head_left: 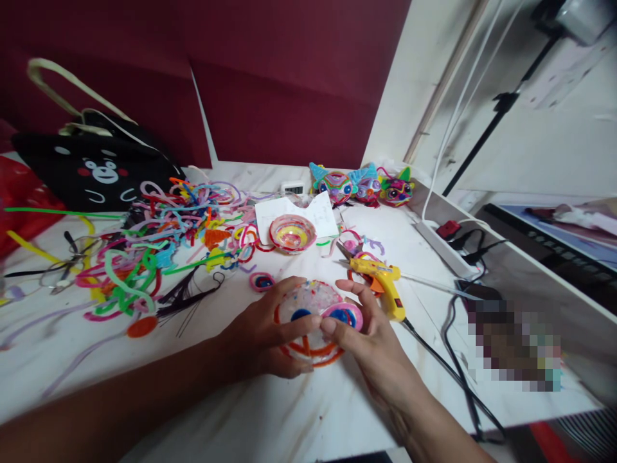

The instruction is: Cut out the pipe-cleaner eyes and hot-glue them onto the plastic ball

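Note:
Between my hands is a round, whitish craft face (313, 298) with orange pipe-cleaner lines and a blue patch. My left hand (274, 331) is wrapped round its left side, the thumb lying across the front. With thumb and fingers, my right hand (369, 337) grips a pink-ringed blue eye piece (348, 315) against the face's right side. A similar loose eye piece (263, 281) lies on the table just beyond my left hand. To the right of my right hand rests a yellow hot glue gun (385, 283). The back of the craft face is hidden.
A heap of pipe cleaners (144, 257) spreads across the left, before a black bag (96, 161). A multicoloured bowl (292, 234) sits on white paper (325, 212). Finished craft faces (337, 186) stand behind. A power strip (446, 247) and black cables (450, 360) lie to the right.

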Demonstrator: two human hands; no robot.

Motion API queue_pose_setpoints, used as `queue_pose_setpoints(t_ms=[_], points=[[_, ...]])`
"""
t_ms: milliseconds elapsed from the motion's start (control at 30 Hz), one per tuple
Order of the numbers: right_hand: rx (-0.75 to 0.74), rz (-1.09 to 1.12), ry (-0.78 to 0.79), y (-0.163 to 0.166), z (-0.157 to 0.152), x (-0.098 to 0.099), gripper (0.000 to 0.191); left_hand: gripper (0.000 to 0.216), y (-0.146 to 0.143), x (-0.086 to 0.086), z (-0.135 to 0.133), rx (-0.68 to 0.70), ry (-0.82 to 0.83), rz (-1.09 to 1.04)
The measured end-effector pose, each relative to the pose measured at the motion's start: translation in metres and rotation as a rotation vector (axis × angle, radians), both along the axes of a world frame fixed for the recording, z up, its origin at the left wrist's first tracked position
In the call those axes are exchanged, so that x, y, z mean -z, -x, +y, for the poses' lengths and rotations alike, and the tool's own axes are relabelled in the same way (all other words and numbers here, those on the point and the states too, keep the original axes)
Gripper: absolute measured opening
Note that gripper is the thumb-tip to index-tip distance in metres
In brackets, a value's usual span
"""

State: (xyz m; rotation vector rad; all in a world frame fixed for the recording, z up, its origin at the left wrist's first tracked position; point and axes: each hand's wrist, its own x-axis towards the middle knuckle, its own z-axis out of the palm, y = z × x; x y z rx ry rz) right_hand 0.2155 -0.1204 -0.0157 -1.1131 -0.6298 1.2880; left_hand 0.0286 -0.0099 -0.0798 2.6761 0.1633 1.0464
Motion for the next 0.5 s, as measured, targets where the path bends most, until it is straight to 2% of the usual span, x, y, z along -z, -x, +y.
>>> queue_pose_setpoints(t_ms=[167,500], points=[[0.006,0.003,0.017,0.0002,0.0001,0.0008,0.071,0.096,-0.0019,0.0005,0.0001,0.002,0.108,-0.049],[0.056,0.020,0.043,0.0055,0.0000,-0.0039,0.071,0.095,-0.0052,-0.0025,-0.0018,0.005,0.149,-0.026]])
